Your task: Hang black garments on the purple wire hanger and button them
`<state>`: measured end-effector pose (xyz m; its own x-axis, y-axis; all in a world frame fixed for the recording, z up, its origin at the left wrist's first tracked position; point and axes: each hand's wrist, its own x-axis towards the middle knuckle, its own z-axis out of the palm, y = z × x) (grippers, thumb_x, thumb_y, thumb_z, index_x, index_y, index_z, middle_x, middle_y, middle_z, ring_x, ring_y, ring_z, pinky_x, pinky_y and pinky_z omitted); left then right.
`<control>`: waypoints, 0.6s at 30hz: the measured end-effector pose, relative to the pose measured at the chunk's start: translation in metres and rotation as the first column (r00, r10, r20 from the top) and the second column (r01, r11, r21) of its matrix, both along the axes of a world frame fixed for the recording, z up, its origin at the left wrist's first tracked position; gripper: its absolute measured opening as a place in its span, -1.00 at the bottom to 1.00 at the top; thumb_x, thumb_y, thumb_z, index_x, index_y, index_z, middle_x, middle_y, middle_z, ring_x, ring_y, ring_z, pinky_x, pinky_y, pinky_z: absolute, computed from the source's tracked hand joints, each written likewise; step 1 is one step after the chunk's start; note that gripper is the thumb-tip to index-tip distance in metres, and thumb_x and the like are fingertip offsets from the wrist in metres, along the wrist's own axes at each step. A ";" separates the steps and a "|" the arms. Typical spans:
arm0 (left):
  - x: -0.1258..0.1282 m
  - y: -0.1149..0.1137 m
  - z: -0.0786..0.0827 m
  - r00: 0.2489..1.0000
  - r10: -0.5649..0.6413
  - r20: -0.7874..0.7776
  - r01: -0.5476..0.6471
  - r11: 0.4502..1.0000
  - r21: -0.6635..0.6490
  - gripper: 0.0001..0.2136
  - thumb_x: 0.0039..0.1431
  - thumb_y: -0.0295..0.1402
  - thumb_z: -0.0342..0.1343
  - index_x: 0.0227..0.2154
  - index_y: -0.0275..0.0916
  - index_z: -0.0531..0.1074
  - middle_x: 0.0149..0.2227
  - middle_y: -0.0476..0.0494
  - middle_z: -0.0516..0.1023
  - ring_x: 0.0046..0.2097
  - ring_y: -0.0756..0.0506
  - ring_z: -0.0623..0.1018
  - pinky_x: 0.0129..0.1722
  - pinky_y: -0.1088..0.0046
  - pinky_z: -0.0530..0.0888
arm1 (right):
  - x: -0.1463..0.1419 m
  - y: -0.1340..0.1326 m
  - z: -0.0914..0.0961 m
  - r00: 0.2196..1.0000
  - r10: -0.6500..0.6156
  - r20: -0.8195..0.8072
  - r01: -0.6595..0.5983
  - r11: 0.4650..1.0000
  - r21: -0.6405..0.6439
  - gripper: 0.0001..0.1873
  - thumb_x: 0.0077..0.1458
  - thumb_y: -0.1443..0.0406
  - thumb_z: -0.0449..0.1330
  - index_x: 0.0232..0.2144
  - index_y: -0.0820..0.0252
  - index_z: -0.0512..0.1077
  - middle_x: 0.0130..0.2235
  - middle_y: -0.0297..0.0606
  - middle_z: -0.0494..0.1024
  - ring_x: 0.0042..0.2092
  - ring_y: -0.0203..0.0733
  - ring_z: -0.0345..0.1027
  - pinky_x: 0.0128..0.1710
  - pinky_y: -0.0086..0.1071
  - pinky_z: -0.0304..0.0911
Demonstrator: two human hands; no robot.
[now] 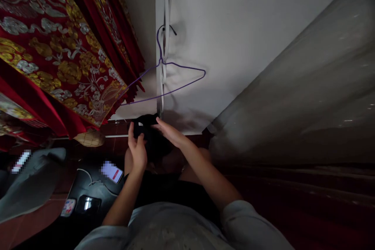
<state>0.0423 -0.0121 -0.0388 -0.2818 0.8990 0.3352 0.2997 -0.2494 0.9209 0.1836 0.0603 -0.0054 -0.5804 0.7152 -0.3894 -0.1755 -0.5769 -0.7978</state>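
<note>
Both of my hands are on a black piece of cloth [152, 134] held low in front of my knees. My left hand [137, 149] grips its left side with the fingers curled round the fabric. My right hand [170, 133] rests on its top right, fingers stretched along the cloth and pressing it. A small white tag shows on the cloth between my hands. Above them a purple wire hanger [175, 74] hangs on a white wall strip.
A red and gold patterned curtain [58, 47] fills the upper left. A lit phone [111, 172] with a white cable, and another dark phone [88, 203], lie on a dark surface at lower left. A grey cloth [32, 179] lies far left. A grey panel [307, 97] rises at right.
</note>
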 end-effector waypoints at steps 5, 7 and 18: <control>0.025 -0.015 0.043 0.955 -0.292 0.047 0.295 0.951 -0.092 -0.55 0.39 -0.18 0.07 0.29 -0.06 0.35 0.19 -0.28 0.53 -0.26 -0.09 0.65 -0.36 0.40 0.64 | 0.011 -0.008 0.011 0.996 -0.039 -0.080 0.034 0.997 -0.065 -0.40 0.17 -0.25 0.10 -0.40 0.14 0.51 -0.48 -0.28 0.53 -0.40 -0.17 0.41 -0.39 -0.35 0.31; 0.014 -0.005 0.068 0.927 -0.376 -0.009 0.374 0.925 -0.058 -0.58 0.43 -0.15 0.00 0.27 -0.11 0.38 0.03 -0.27 0.63 -0.34 -0.05 0.64 -0.38 0.43 0.62 | 0.022 -0.009 0.018 0.991 -0.076 -0.111 0.076 0.997 0.000 -0.49 0.11 -0.18 0.22 -0.40 0.13 0.50 -0.46 -0.30 0.54 -0.37 -0.18 0.42 -0.33 -0.35 0.33; -0.009 0.053 0.018 0.343 -0.837 -0.427 0.738 0.521 -0.428 -0.34 0.42 0.12 -0.30 -0.39 -0.22 0.58 -0.40 -0.24 0.63 -0.31 -0.19 0.61 -0.24 0.32 0.51 | 0.076 -0.001 0.092 0.622 0.394 0.677 -0.778 0.407 0.478 -0.80 -0.02 0.27 0.30 -0.61 0.14 0.40 -0.58 -0.44 0.41 -0.52 -0.31 0.20 -0.47 -0.42 0.09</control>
